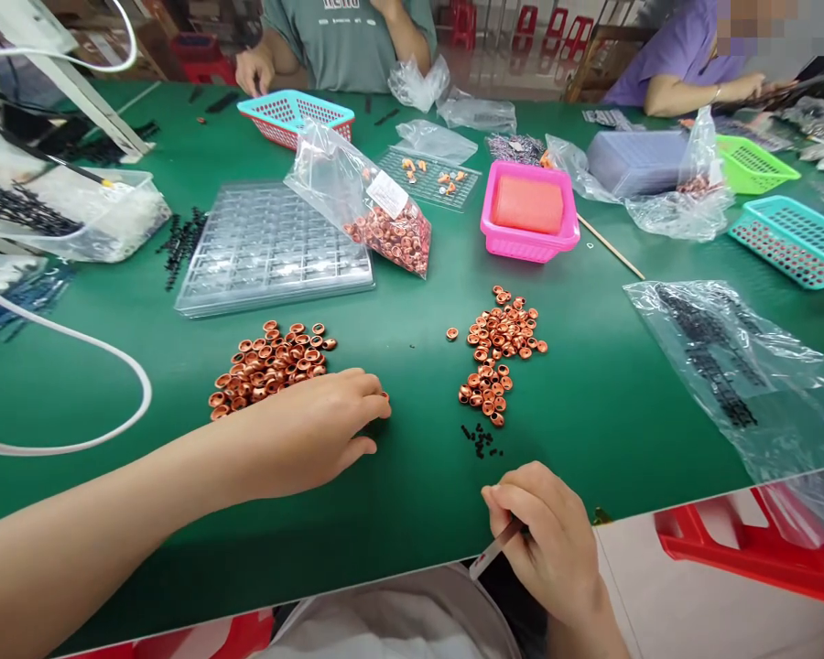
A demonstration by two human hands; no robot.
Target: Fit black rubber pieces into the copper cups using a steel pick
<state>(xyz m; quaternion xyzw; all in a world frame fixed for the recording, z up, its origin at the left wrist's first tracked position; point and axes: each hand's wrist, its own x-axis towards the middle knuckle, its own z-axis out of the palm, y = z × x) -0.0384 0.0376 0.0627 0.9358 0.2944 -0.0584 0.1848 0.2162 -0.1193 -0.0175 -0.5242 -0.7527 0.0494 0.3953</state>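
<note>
My left hand [319, 426] reaches over the table beside the left pile of copper-coloured, cup-shaped beads [267, 361]. Its fingers bend down with the thumb apart, and one copper bead [385, 396] shows at the fingertips. My right hand [553, 535] is closed around slim metal tweezers [489, 554], whose flat rear end sticks out toward my lap; their tips are hidden. Just beyond that hand lie tiny black pieces [481, 441]. A second pile of copper beads [504, 329] sits past them, with a single bead [451, 334] to its left.
Beyond the piles are stacked clear trays [275, 243], a bag of copper beads [391, 233] and a pink basket [528, 243]. A plastic bag with black parts [710, 357] lies right. A white cable [141, 375] loops at left. Two people [347, 55] [679, 69] sit opposite.
</note>
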